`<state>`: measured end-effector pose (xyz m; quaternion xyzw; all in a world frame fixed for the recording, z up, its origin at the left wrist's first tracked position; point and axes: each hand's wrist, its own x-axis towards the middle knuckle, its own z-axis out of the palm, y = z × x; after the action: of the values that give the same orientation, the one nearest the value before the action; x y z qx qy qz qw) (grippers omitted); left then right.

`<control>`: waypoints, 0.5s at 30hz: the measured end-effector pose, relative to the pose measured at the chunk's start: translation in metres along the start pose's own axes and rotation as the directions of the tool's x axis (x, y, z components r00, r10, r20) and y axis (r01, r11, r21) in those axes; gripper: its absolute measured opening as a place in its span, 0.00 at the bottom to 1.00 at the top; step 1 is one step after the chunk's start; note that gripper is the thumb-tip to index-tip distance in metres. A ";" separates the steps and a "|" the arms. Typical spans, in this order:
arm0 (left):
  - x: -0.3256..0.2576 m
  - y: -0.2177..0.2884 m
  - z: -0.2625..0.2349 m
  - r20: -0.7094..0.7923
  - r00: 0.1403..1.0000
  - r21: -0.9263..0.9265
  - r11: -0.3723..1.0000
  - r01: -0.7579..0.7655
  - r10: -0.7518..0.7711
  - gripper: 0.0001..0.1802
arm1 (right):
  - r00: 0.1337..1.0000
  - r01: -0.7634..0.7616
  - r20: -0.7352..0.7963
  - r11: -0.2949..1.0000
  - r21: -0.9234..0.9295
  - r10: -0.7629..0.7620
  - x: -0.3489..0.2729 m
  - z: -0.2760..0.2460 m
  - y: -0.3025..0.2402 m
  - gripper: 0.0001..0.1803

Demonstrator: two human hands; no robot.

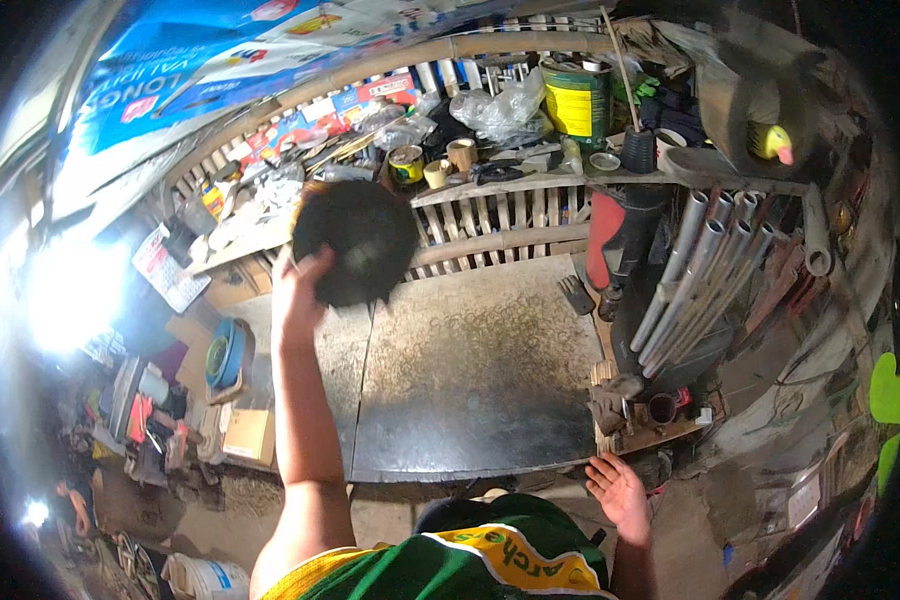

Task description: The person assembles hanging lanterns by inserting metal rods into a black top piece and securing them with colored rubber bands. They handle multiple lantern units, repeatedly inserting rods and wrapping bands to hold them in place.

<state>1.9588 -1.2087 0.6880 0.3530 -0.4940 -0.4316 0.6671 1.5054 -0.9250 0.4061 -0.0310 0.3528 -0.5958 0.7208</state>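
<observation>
My left hand (304, 290) is raised over the far left of the table, its fingers closed on the near edge of a round black disc-like thing (358, 240). Motion blurs the disc, so its exact kind does not show. It hides part of the cluttered shelf behind it. My right hand (620, 490) hangs beside the table's near right corner, fingers apart and nothing in it. Between my arms lies the worn table (480, 350), its surface dark and smudged toward the near side.
Along the far side runs a shelf (520, 183) crowded with cans, plastic bags and tools. Metal pipes (705, 270) lean at the right, near a dark cup (661, 408). A blue basin (227, 355) and a cardboard box (249, 434) stand left of the table.
</observation>
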 end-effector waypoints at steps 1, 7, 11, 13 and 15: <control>0.043 -0.002 -0.009 -0.124 0.992 -0.013 1.000 0.003 -0.005 0.18 | 1.000 0.029 -0.001 1.000 0.010 -0.029 -0.003 -0.004 0.003 0.21; 0.286 -0.038 -0.081 -0.186 0.979 -0.172 0.984 0.052 -0.084 0.13 | 0.952 0.215 -0.040 0.758 -0.616 -0.303 -0.025 -0.053 0.014 0.15; 0.347 -0.070 -0.095 -0.226 0.958 0.355 0.931 -0.086 0.175 0.34 | 0.898 0.266 -0.264 0.913 -0.310 -0.351 -0.089 -0.085 0.042 0.16; 0.331 -0.079 -0.078 -0.209 0.646 0.972 0.229 0.054 0.734 0.49 | 0.892 0.384 -0.281 0.921 0.061 -0.354 -0.119 -0.094 0.053 0.19; 0.291 -0.097 -0.039 0.011 0.643 0.899 0.274 -0.342 0.766 0.33 | 0.829 0.366 -0.467 0.930 0.034 -0.309 -0.137 -0.108 0.060 0.28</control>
<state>2.0154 -1.5124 0.6939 0.5090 -0.5684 0.2252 0.6059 1.4913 -0.7466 0.3616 0.0912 0.4630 -0.7247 0.5021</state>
